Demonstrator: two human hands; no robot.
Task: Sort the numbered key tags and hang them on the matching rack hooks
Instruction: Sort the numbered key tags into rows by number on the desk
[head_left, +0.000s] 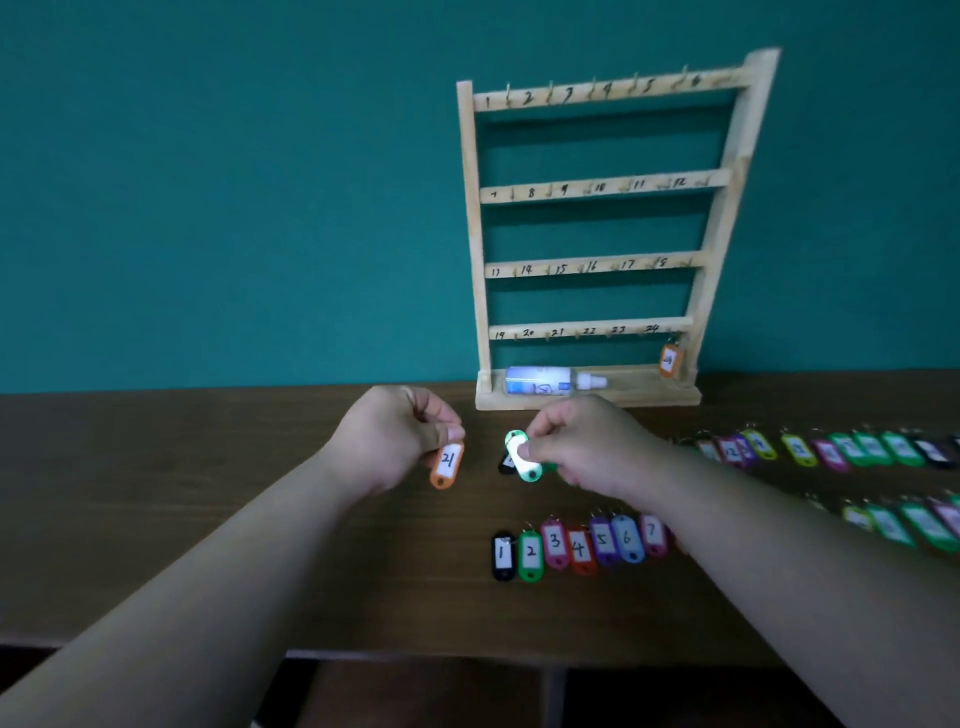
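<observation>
The left hand (397, 434), grip pinched on the orange tag 21 (447, 464) by its ring end, turns the label upward, likely for checking. The right hand (582, 447), grip clamped on a green tag (525, 465) (number unreadable), hovers over the tabletop (208, 467) before the rack (592, 264).

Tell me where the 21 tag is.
In the head view, the orange 21 tag hangs pinched in the left hand, left of centre over the table, beside the green tag in the right hand.
</observation>
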